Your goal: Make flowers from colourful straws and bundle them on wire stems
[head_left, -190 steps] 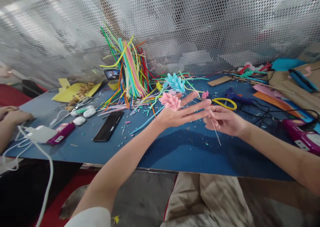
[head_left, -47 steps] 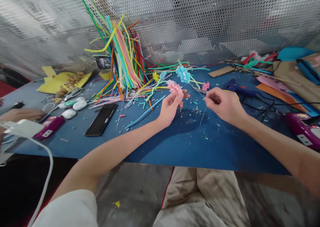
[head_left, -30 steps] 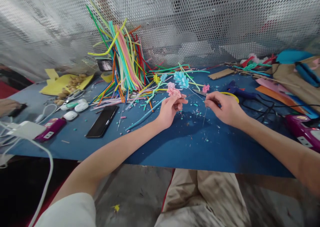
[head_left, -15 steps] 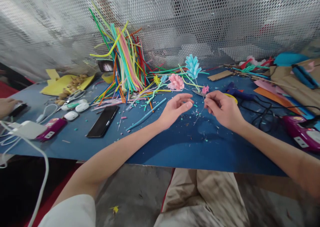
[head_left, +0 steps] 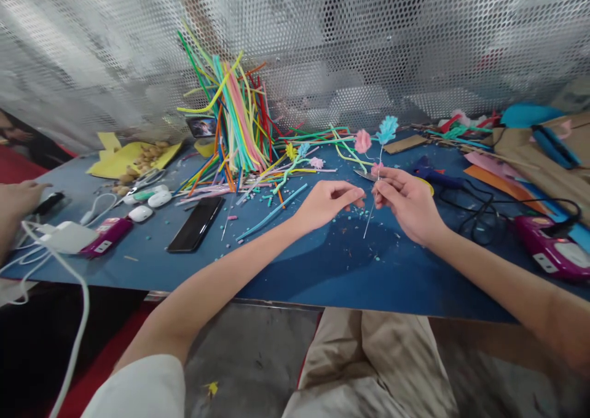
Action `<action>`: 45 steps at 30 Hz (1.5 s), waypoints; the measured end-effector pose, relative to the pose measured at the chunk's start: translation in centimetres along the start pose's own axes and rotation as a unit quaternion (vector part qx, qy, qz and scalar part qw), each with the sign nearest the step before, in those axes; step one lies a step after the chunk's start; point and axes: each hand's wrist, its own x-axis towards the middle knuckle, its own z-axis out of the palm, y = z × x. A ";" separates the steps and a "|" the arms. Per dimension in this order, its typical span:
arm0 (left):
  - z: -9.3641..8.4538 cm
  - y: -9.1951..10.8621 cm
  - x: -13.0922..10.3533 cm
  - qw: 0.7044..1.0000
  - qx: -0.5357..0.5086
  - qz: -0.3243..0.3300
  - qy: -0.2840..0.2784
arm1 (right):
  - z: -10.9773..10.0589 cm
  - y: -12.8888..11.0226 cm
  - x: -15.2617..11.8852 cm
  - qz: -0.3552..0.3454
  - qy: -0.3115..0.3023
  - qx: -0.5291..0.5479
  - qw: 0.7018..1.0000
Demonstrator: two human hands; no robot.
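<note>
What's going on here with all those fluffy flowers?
A person's right hand is pinching a thin stem with a fluffy blue flower at its top. A pink flower is up beside the blue one. The left hand is close by with its fingers curled; I can't tell whether it holds anything. Farther back is a big bunch of colorful fuzzy sticks, and a black phone lies on the blue table.

I watch the right hand point(head_left: 404, 206) pinch a thin stem point(head_left: 369, 222) above the blue table point(head_left: 295, 279), a blue flower point(head_left: 388, 129) at its top, a pink flower point(head_left: 362, 141) just beside that; the left hand point(head_left: 328, 204) curls close by, from my end I can't tell whether around anything, and a black phone point(head_left: 196, 224) lies further left
</note>
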 end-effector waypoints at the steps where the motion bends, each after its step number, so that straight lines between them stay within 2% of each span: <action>1: 0.0 -0.1 0.1 1.000 0.016 0.005 0.011 | 0.0 0.1 0.1 0.010 0.002 0.014 1.000; 4: 0.1 -0.7 0.1 0.998 0.025 0.016 0.056 | 0.0 0.2 0.1 0.026 0.008 0.048 0.998; 8: 0.8 -2.2 0.0 0.994 -0.052 0.020 0.098 | 0.2 0.3 0.1 0.055 -0.004 0.071 0.996; 14: 1.2 -3.9 0.0 0.981 -0.134 -0.022 0.140 | 0.1 1.3 0.0 0.063 -0.033 0.047 0.996; 16: 0.9 -4.0 0.1 0.986 -0.101 -0.011 0.135 | 0.1 1.5 0.0 0.062 -0.042 0.037 0.997; 20: 0.6 -4.1 0.2 0.993 0.062 0.060 0.075 | 0.2 1.7 -0.2 0.059 -0.050 0.018 0.997; 24: 1.0 -4.0 0.2 0.988 0.133 0.067 0.045 | 0.1 1.8 -0.3 0.037 -0.057 -0.024 0.997; 29: 1.4 -3.6 0.0 0.984 0.146 0.074 0.071 | 0.0 1.6 -0.2 -0.001 -0.068 -0.092 0.993; 35: 1.0 -3.5 0.0 0.978 0.170 0.082 0.087 | -0.1 1.3 -0.2 0.027 -0.103 -0.089 0.990; 40: 1.0 -3.8 0.0 0.981 0.162 0.076 0.078 | -0.2 1.4 -0.1 0.023 -0.095 -0.103 0.990; 42: 1.1 -3.9 0.0 0.973 0.181 0.108 0.092 | -0.3 1.4 0.0 0.025 -0.082 -0.101 0.991; 45: 1.1 -3.8 0.0 0.939 0.243 0.207 0.130 | -0.4 1.4 0.1 0.050 -0.075 -0.066 0.994</action>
